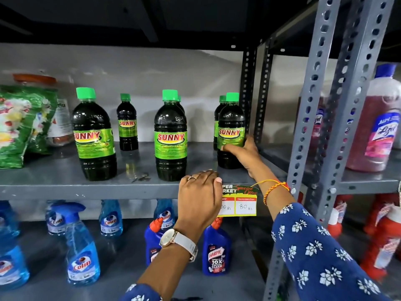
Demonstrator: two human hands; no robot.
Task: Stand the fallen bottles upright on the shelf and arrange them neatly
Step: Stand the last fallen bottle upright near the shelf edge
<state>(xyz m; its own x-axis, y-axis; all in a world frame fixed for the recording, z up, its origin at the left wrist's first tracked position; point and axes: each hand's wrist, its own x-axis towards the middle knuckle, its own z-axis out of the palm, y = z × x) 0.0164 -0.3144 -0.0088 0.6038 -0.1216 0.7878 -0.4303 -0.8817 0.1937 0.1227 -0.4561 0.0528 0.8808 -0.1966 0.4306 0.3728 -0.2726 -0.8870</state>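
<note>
While the right hand (240, 154) wraps its fingers around the lower label of the rightmost front bottle (231, 131), that bottle stands upright at the right end of the shelf (65, 181), close to the dark rear post (248, 92). Thumb side is hidden behind the bottle.

Left hand (199, 198) holds nothing: fingers curled down over the shelf's front lip, knuckles up, partly covering the price tag (240, 203). White-strap watch (178, 241) on that wrist, ring on one finger; orange thread band (274, 186) on the right wrist.

All green-capped dark bottles in view stand upright: left front bottle (93, 135), small rear bottle (127, 123), middle front bottle (170, 137) with another behind it, one more behind the gripped bottle. Labels read "SUNNY".

Tag reads "...PER ...RKET", "80 Rs"; the rest is covered.

Lower shelf: blue "Colin" spray bottles (81, 250), "HARPIC 10X TOTAL CLEAN" bottle (216, 253). Right bay: pink "Lizol" jug (377, 127). Green pouch (19, 124) at the left end.

Open gaps lie between the front bottles; the front bottles sit near the shelf edge.
</note>
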